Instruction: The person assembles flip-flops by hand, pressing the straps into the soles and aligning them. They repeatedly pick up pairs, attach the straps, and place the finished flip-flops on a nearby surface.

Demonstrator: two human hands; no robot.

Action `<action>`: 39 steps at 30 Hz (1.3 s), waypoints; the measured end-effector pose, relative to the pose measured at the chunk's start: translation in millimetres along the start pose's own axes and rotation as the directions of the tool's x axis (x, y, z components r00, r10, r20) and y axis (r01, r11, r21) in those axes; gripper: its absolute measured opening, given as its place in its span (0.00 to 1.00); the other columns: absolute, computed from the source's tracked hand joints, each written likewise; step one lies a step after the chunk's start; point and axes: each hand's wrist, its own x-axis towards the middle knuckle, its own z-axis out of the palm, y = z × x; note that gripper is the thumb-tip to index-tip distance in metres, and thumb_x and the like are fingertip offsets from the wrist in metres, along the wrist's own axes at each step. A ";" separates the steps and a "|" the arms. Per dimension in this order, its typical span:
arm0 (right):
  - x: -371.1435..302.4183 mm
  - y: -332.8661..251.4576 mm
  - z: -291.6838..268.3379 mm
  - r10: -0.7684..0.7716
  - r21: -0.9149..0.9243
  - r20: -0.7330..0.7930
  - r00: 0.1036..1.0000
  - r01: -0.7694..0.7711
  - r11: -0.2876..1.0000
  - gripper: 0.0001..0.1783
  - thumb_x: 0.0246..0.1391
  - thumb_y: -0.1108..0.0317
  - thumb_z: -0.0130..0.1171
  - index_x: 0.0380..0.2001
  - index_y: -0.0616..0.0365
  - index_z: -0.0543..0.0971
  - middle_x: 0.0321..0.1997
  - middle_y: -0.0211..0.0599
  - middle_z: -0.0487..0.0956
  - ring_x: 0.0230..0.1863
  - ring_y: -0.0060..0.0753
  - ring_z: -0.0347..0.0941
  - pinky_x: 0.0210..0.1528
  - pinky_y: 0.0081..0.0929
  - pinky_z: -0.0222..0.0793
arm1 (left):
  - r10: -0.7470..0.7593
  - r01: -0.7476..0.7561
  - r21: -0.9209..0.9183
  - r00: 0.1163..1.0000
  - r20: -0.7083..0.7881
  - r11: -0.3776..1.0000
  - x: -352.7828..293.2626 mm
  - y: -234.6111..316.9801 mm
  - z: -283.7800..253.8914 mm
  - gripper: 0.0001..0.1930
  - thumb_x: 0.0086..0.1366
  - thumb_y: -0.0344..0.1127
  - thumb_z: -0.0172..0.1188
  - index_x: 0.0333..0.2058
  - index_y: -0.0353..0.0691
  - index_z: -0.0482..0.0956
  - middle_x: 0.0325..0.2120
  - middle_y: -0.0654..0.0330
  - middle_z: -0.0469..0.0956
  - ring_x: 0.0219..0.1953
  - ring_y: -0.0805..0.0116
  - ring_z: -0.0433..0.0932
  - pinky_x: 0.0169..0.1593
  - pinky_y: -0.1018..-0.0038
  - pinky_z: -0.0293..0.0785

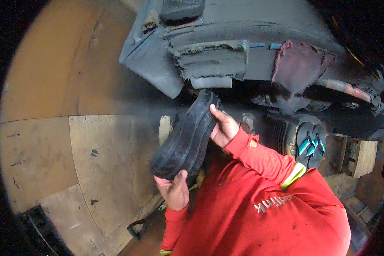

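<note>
A black, curved, shoe-sole-shaped piece with ridges running along its length is held tilted between my hands. My left hand grips its near, lower end, with the thumb on top. Higher up, my right hand holds the right edge near the far end, its thumb pressed on the upper side and the other fingers partly hidden. The far end reaches just below a grey cloth flap with frayed edges, which hangs on a dusty grey machine.
A reddish cloth hangs right of the grey flap. Another black ridged piece lies on top of the machine. Flip-flops with turquoise straps are at the right, beside a wooden crate. Plywood panels cover the left side.
</note>
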 end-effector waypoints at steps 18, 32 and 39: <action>-4.6 -23.4 -24.4 -0.281 -0.381 -0.106 0.954 0.222 0.897 0.20 0.71 0.56 0.45 0.59 0.53 0.70 0.55 0.32 0.76 0.55 0.30 0.72 0.60 0.34 0.66 | -0.264 -0.007 0.643 0.909 0.324 0.766 134.6 -55.4 125.9 0.14 0.70 0.38 0.56 0.44 0.31 0.79 0.33 0.59 0.83 0.35 0.74 0.76 0.42 0.74 0.72; -3.4 -53.1 -5.1 -0.213 -0.816 0.057 0.975 0.169 0.553 0.16 0.67 0.64 0.54 0.54 0.60 0.73 0.47 0.29 0.79 0.46 0.20 0.73 0.53 0.23 0.69 | -0.125 0.081 0.300 0.984 0.129 0.950 108.4 -83.7 101.3 0.17 0.75 0.39 0.50 0.49 0.30 0.75 0.41 0.63 0.79 0.42 0.75 0.73 0.50 0.76 0.69; 2.2 -41.1 -1.7 -0.353 -0.907 0.046 0.934 0.187 0.377 0.14 0.64 0.70 0.54 0.52 0.62 0.73 0.46 0.30 0.79 0.46 0.20 0.73 0.51 0.22 0.69 | -0.279 0.198 0.324 0.933 0.228 0.925 144.5 -100.5 97.9 0.17 0.75 0.41 0.48 0.48 0.34 0.77 0.39 0.59 0.78 0.42 0.71 0.74 0.50 0.72 0.68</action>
